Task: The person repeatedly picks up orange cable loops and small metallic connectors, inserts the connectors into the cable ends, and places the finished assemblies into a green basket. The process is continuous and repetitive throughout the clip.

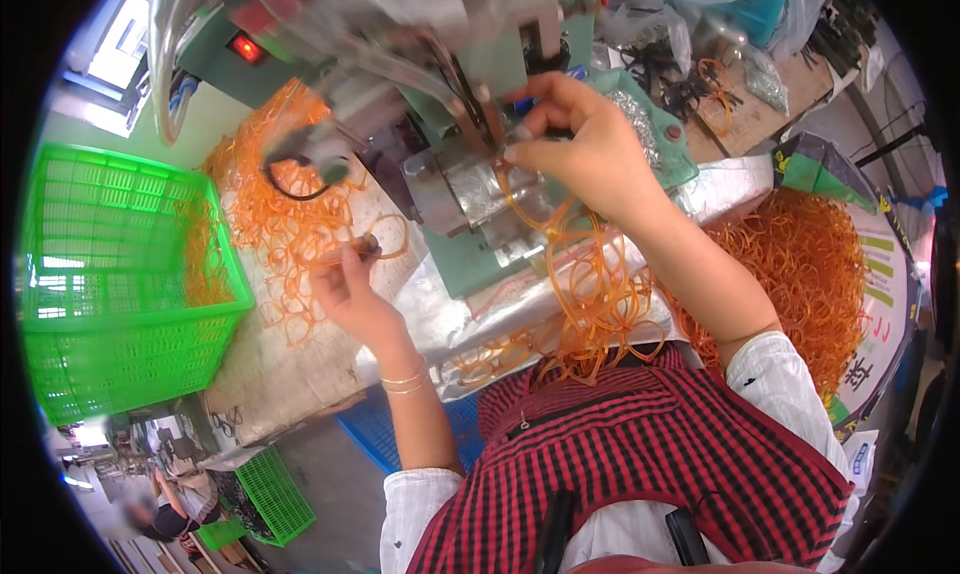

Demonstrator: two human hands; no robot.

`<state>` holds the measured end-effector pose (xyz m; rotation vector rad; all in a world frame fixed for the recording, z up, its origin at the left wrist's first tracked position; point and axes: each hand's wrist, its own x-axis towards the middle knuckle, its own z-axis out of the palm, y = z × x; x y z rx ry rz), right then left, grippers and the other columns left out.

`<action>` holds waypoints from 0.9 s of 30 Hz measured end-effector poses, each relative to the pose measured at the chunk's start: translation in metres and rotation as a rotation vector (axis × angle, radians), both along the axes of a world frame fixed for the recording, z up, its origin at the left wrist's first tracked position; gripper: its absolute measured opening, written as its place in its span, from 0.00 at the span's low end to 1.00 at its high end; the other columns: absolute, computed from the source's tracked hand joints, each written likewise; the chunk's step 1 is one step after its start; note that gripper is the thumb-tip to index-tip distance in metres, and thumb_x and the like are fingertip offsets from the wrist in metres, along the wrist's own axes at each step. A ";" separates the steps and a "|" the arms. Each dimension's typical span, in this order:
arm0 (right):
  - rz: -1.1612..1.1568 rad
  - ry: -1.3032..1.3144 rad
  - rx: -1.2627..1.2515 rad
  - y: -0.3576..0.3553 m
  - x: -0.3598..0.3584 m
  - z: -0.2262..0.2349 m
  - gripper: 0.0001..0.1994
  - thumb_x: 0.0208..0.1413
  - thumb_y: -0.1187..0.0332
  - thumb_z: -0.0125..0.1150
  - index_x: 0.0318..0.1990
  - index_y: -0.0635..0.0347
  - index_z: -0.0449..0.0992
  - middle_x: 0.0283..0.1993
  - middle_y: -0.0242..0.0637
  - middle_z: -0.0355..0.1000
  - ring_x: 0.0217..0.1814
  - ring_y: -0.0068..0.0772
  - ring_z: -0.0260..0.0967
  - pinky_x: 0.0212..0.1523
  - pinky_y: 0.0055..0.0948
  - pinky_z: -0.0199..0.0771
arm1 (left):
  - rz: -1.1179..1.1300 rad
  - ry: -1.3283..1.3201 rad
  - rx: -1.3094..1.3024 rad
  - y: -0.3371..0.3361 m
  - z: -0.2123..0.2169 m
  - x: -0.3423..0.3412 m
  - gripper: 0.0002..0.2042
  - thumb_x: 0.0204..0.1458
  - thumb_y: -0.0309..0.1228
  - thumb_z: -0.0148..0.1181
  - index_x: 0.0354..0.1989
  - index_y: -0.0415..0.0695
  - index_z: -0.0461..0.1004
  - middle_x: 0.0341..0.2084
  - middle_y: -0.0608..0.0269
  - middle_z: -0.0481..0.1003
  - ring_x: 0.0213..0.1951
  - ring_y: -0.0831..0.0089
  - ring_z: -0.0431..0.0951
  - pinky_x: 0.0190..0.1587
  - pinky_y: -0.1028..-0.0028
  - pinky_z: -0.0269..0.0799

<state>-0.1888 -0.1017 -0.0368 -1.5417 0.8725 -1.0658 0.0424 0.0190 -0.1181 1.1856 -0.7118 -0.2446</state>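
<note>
My right hand (598, 162) reaches into the green bench machine (470, 259), its thumb and forefinger pinched at the metal tooling (480, 189). An orange loop (515, 206) runs down from those fingertips. My left hand (352, 299) is lower and to the left, over the worktop. Its fingers are closed on another orange loop (404, 239), which has a small dark piece on it beside the thumb. A bunch of linked-looking orange loops (595, 309) hangs over the silvery sheet (430, 309) at the table edge in front of me. The exact grip of the right fingertips is partly hidden.
Orange loops (285, 189) are heaped on the worktop at left, near a green basket (130, 314). A large sack (885, 264) of orange loops stands at right. A green tray (672, 149) holds small metal parts. A co-worker (175, 499) is in the lower-left background.
</note>
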 end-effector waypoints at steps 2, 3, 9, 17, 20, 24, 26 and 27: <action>0.055 0.047 0.055 0.003 0.000 0.006 0.24 0.45 0.76 0.67 0.53 0.67 0.72 0.31 0.31 0.75 0.34 0.19 0.70 0.39 0.21 0.68 | -0.112 -0.046 -0.263 -0.007 0.043 -0.013 0.04 0.61 0.21 0.55 0.41 0.38 0.68 0.35 0.53 0.78 0.37 0.67 0.80 0.47 0.64 0.80; 0.063 -0.068 0.119 0.006 0.001 0.009 0.24 0.45 0.76 0.67 0.53 0.67 0.72 0.31 0.31 0.75 0.34 0.19 0.70 0.40 0.21 0.69 | -0.221 -0.087 -0.472 -0.010 0.069 -0.021 0.04 0.60 0.20 0.54 0.41 0.38 0.68 0.37 0.51 0.78 0.38 0.66 0.80 0.47 0.64 0.80; 0.003 -0.223 0.117 0.028 0.007 0.004 0.25 0.48 0.76 0.63 0.58 0.62 0.71 0.42 0.37 0.77 0.47 0.28 0.75 0.50 0.27 0.73 | -0.213 -0.477 -0.331 -0.030 0.122 -0.033 0.06 0.58 0.16 0.55 0.42 0.36 0.69 0.36 0.49 0.78 0.38 0.63 0.80 0.47 0.61 0.79; -0.151 0.499 -0.244 0.009 -0.092 -0.067 0.15 0.53 0.78 0.56 0.47 0.60 0.80 0.46 0.44 0.80 0.51 0.41 0.78 0.53 0.33 0.75 | -0.525 -1.093 -0.312 -0.012 0.079 -0.065 0.12 0.45 0.16 0.65 0.39 0.41 0.74 0.38 0.48 0.81 0.24 0.65 0.75 0.30 0.71 0.73; -0.169 0.545 -0.226 0.004 -0.109 -0.076 0.13 0.53 0.77 0.56 0.44 0.59 0.81 0.44 0.44 0.80 0.48 0.39 0.79 0.50 0.32 0.76 | -0.382 -1.301 -0.376 -0.028 0.061 -0.078 0.13 0.42 0.19 0.68 0.37 0.44 0.76 0.41 0.58 0.82 0.26 0.65 0.73 0.29 0.72 0.73; -0.378 0.351 -0.219 -0.035 -0.115 -0.067 0.10 0.53 0.74 0.58 0.42 0.59 0.81 0.41 0.39 0.80 0.42 0.31 0.77 0.44 0.28 0.75 | -0.329 -1.309 -0.387 -0.032 0.049 -0.083 0.13 0.41 0.20 0.69 0.36 0.46 0.76 0.42 0.64 0.82 0.27 0.65 0.73 0.29 0.72 0.73; -0.377 0.422 -0.234 -0.027 -0.119 -0.074 0.09 0.51 0.74 0.59 0.40 0.59 0.81 0.39 0.38 0.79 0.39 0.32 0.75 0.43 0.29 0.74 | -0.341 -1.289 -0.398 -0.035 0.052 -0.081 0.14 0.41 0.20 0.69 0.37 0.46 0.76 0.42 0.64 0.82 0.27 0.65 0.73 0.29 0.72 0.73; -0.337 0.542 -0.220 -0.015 -0.115 -0.072 0.08 0.49 0.74 0.61 0.37 0.59 0.81 0.38 0.40 0.78 0.39 0.37 0.75 0.43 0.32 0.74 | -0.349 -1.281 -0.399 -0.038 0.049 -0.081 0.14 0.41 0.20 0.69 0.37 0.46 0.75 0.42 0.64 0.82 0.26 0.66 0.73 0.29 0.72 0.73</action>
